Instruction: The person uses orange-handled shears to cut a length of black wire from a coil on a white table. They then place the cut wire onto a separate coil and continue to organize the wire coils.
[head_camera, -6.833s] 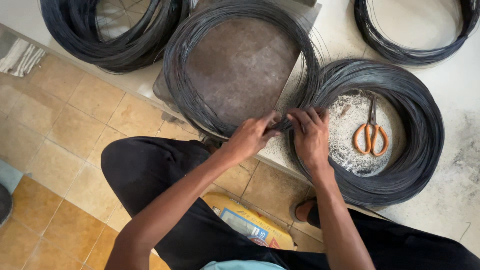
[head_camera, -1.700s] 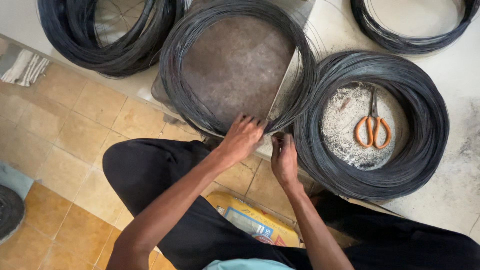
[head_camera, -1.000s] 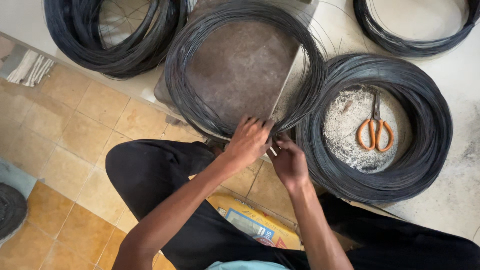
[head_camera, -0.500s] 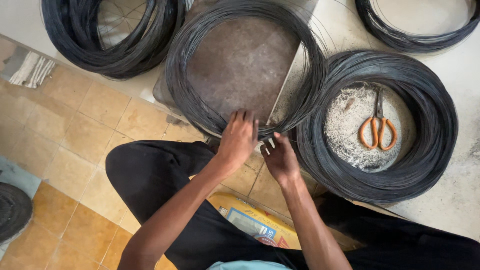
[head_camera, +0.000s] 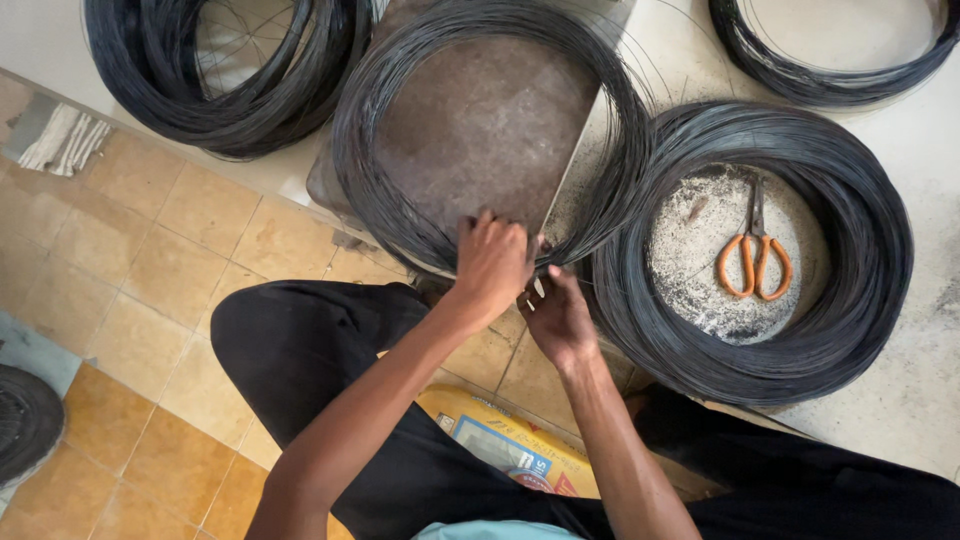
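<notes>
Black wire coil (head_camera: 400, 215) under left hand (head_camera: 492, 262), right hand (head_camera: 560, 315) beside

One package shows: a flat yellow bag (head_camera: 500, 440) lying on the tiled floor in the lower middle of the frame, partly hidden under the person's arms and dark trousers. Its face carries a blue rectangular label panel with a white border and a small red patch near the lower edge.
</notes>
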